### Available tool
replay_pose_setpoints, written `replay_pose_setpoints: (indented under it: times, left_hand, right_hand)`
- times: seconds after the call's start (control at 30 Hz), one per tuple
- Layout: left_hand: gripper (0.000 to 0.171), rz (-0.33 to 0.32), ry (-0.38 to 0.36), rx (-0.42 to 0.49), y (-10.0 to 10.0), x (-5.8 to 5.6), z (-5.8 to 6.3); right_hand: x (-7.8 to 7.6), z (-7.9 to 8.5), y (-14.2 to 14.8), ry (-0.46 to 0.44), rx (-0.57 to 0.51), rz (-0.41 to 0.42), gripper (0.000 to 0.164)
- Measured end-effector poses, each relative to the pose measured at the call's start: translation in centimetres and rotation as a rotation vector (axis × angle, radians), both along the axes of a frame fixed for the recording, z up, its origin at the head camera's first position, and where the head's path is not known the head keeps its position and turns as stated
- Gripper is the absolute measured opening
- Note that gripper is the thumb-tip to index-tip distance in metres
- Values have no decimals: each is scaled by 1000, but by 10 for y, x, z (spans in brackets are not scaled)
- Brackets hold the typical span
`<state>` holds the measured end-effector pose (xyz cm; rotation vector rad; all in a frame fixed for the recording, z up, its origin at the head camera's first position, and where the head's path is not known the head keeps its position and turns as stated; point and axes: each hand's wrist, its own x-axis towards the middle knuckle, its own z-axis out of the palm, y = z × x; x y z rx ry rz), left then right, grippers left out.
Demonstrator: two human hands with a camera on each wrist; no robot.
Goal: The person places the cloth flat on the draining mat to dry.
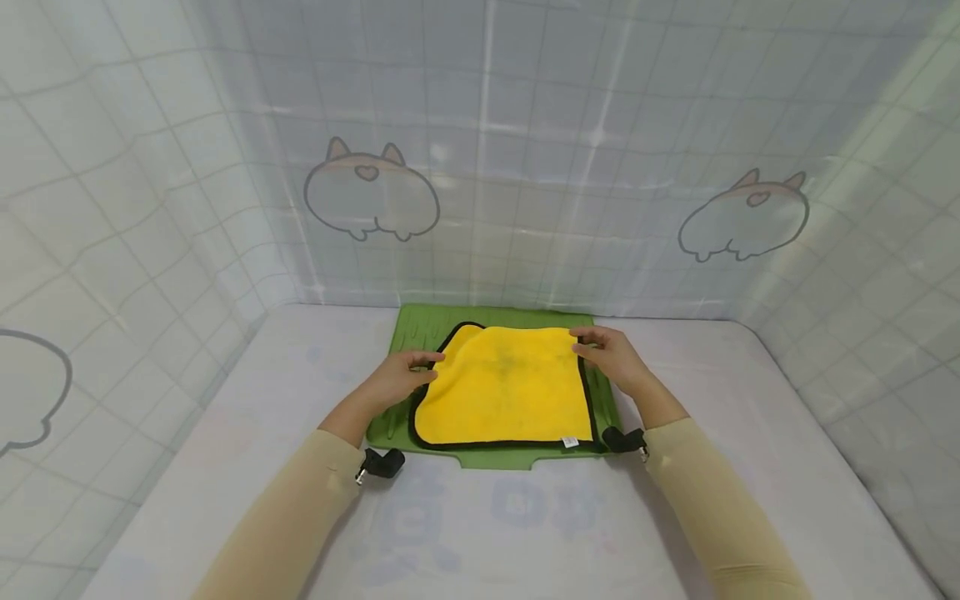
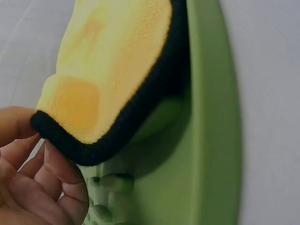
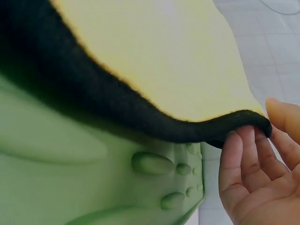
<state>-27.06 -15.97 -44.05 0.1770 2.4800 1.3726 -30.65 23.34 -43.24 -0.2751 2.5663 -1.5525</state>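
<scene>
A yellow cloth [image 1: 513,396] with black edging and a small white tag [image 1: 570,442] lies over a green board [image 1: 495,458]. My left hand [image 1: 396,379] is at the cloth's left side; in the left wrist view its thumb and fingers pinch the black-edged border [image 2: 84,152]. On the other side, my right hand [image 1: 611,357] grips the far right corner, with fingertips under the black edging [image 3: 225,123] in the right wrist view. That edge is lifted off the board there. Raised oval bumps [image 3: 152,163] show on the board below the cloth.
The board rests on a pale table [image 1: 480,533] near the back wall curtain [image 1: 525,250], which has a grid pattern and cartoon animal drawings. Similar pale grid sheets [image 1: 112,250] stand to the left and right. Black wrist devices [image 1: 384,463] hang below both sleeves.
</scene>
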Motion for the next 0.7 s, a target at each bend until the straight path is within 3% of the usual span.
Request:
replay_pose_setpoints:
  times: [0.23,0.43,0.7]
  left_hand:
    - [41,33,98,-25,-7,6,4]
    - [41,21,142,-61,-17,15,9]
    - [38,-24,75,-125,-25,31,10]
  right_hand:
    - [1,1,7,1,24,-12,32]
    - [8,2,18,-79,47,51,37]
    - [23,0,25,-150,78,170,41]
